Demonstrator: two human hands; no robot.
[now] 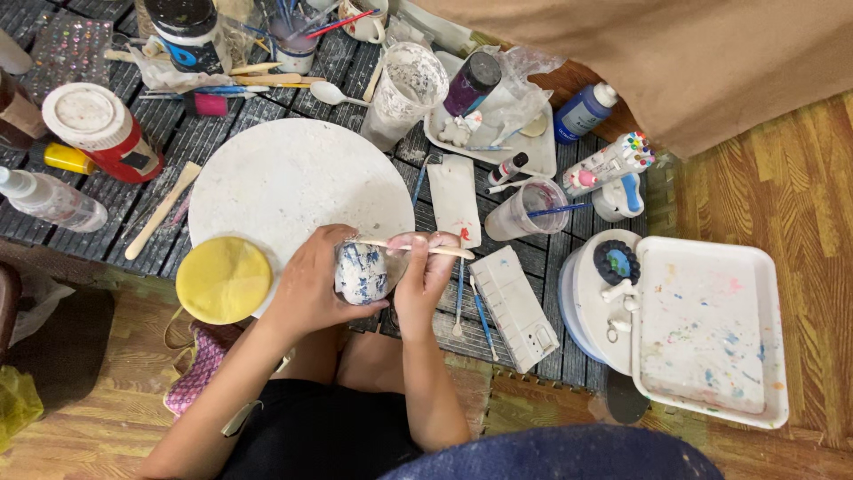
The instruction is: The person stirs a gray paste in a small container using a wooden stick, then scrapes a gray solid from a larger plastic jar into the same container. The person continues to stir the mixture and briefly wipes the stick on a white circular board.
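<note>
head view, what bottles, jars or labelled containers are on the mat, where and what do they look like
Red jar, far left: white lid, label patch.
Dark jar, top left: black lid, white-and-blue label.
Clear bottle, left edge, lying down.
Purple bottle, top centre in a white tray, black cap.
Blue bottle, right of it, white cap.
Small cup, white with blue streaks, in the left hand.

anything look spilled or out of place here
No fresh spill shows. The white tray at right is flecked with dried paint, and the small cup in the left hand is smeared blue. The right hand holds a wooden stick across it.
</note>
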